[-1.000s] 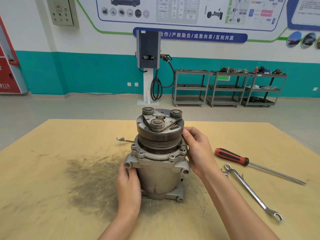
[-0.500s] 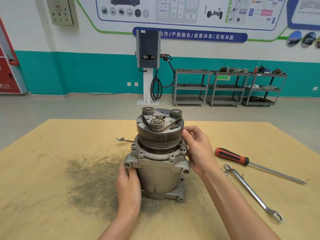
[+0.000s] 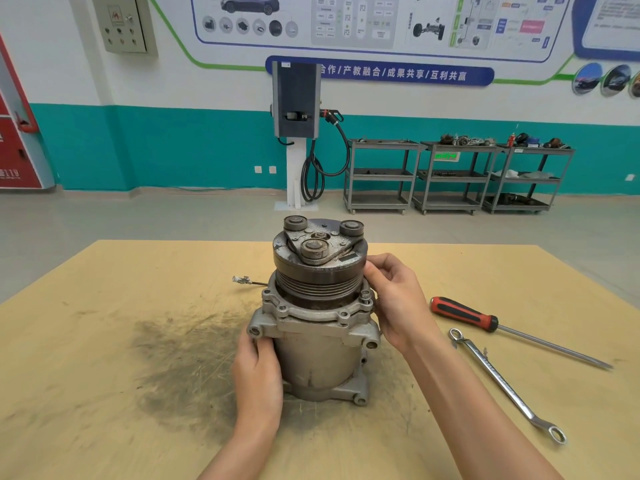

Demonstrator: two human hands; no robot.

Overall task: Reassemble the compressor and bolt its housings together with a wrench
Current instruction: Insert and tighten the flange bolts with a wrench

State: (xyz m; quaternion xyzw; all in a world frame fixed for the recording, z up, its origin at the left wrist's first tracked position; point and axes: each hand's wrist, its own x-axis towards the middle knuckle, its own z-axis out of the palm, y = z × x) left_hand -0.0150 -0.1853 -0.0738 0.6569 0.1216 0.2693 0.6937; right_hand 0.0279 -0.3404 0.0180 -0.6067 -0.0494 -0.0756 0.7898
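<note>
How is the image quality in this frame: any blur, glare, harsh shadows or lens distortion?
Head view: sharp on the compressor, both hands and the wrench; lighting is even and soft, with only faint shadows under the compressor and tools; no strong glare, just a mild sheen on the wrench; wide-angle bending shows in the table edges and floor line; the wall posters' small print is too fine to read.

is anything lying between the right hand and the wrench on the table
Nothing visible does. The right hand rests against the upper right side of the compressor; the wrench lies on bare table to its right. The screwdriver lies beyond the wrench, not in the path.
</note>
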